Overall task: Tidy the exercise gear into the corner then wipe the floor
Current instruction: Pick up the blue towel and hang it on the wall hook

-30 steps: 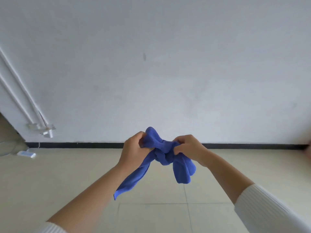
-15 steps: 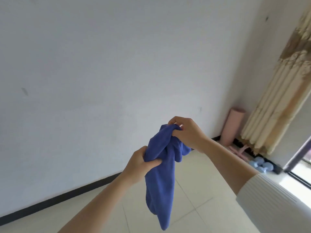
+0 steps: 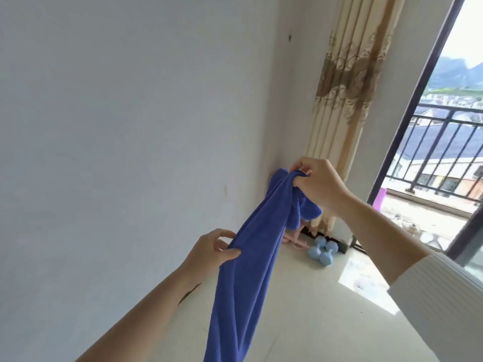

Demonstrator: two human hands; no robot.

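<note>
right hand (image 3: 317, 185) grips cloth (image 3: 251, 270) top | left hand (image 3: 207, 254) pinches its edge

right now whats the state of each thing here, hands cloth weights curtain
blue cloth, bunched lengthwise, hanging clear of the floor
right hand, grips the cloth's top end
left hand, pinches the cloth partway down
dumbbells, lying on the floor in the corner
pink gear, on the floor beside the dumbbells, mostly hidden by the cloth
curtain, gathered to one side

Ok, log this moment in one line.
right hand: grips blue cloth top | left hand: pinches cloth edge | light-blue dumbbells: on floor by curtain
</note>
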